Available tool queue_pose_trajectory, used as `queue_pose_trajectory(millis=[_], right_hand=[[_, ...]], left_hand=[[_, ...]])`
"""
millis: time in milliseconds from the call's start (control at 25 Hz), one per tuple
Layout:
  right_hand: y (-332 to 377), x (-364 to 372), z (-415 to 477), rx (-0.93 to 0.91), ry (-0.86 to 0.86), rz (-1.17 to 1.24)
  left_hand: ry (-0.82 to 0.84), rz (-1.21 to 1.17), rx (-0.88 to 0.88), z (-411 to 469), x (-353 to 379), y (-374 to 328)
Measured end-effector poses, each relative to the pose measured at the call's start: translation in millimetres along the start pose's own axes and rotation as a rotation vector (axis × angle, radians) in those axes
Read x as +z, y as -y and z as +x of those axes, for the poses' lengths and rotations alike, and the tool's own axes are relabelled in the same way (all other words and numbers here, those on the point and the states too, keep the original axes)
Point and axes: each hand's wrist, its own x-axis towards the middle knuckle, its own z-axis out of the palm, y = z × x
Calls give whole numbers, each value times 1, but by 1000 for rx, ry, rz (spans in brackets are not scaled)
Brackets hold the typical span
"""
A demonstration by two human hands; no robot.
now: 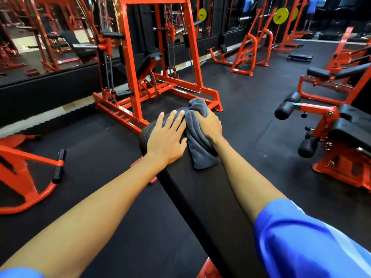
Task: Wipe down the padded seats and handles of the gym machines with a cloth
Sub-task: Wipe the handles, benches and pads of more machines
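Grey cloth bunched in right hand – fingers gripping, left hand flat on black bench pad

The person wears a blue short-sleeved top: the right sleeve shows a paler blue band, the left sleeve only a blue sliver. The left hand, right hand and both forearms are bare.

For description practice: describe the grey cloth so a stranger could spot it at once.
Follow the long black padded bench up the middle to its far end. There the right hand grips the cloth: the only soft grey thing amid black and orange.
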Motion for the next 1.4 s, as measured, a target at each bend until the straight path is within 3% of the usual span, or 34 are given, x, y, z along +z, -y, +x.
queue_pose_trajectory(millis=[240,360,440,560,760,960,1080,1240,1400], right_hand=[[-68,-9,-53,78,9,44],[-50,-12,-39,75,24,24],[-17,-10,-14,-54,31,-17],[30,6,5,-431,56,-177],[8,3,-1,-809,31,-256],[-1,-13,13,-532,148,-133],[-1,-1,9,-612,96,-226],[-7,2,12,-820,174,-336],[16,-17,24,-702,265,-315]], left_hand=[[0,-32,-35,-5,-1,3],[-37,-64,-110,-15,-4,4],[-69,-65,-137,-20,-7,6],[-110,-37,-193,-26,-7,9],[-185,-90,-237,-32,-1,11],[-166,-135,-250,-31,-1,10],[-179,-149,-267,-29,-2,9],[-222,-216,-256,-29,5,13],[-237,-325,-285,-28,2,15]])
